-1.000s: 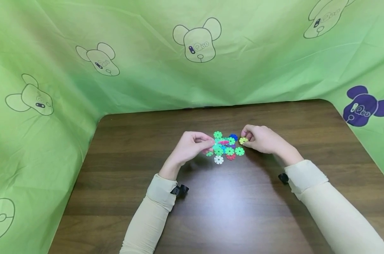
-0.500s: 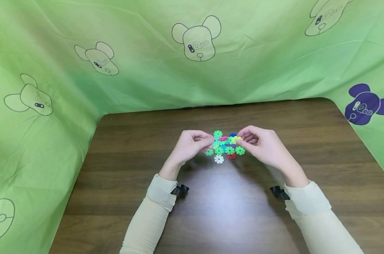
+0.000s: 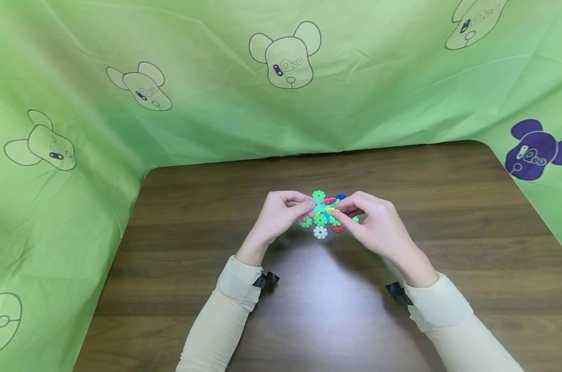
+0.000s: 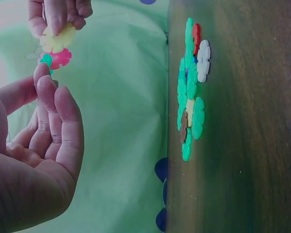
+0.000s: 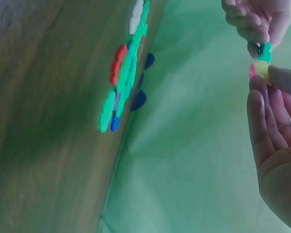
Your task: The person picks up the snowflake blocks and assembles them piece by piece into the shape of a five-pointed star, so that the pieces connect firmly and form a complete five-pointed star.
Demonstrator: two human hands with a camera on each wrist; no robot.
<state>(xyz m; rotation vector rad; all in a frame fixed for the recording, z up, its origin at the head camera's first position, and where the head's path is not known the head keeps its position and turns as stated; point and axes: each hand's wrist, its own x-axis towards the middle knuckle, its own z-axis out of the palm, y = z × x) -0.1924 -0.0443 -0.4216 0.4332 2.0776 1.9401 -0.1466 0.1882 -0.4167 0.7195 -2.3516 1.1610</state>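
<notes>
Small notched plastic snowflake discs lie in a low cluster on the table; a white disc [image 3: 320, 232] and a red disc [image 3: 338, 228] show at its near edge. Above them my left hand [image 3: 281, 214] pinches a green disc [image 4: 46, 59] between thumb and fingertips, with a pink disc [image 4: 62, 58] joined to it. My right hand [image 3: 376, 219] pinches a yellow disc [image 4: 57, 39]. In the left wrist view the yellow disc overlaps the pink one, fingertips of both hands close together. Part of the cluster is hidden behind my right hand in the head view.
The brown wooden table [image 3: 216, 248] reaches back to a green curtain [image 3: 206, 119] printed with bear heads. A black wrist camera [image 3: 267, 280] sits at the left cuff, another black camera [image 3: 399, 293] at the right.
My right hand has moved left with the yellow disc, from the right side of the cluster to the pink disc. The yellow disc has turned nearly edge-on. My left hand stays almost still.
</notes>
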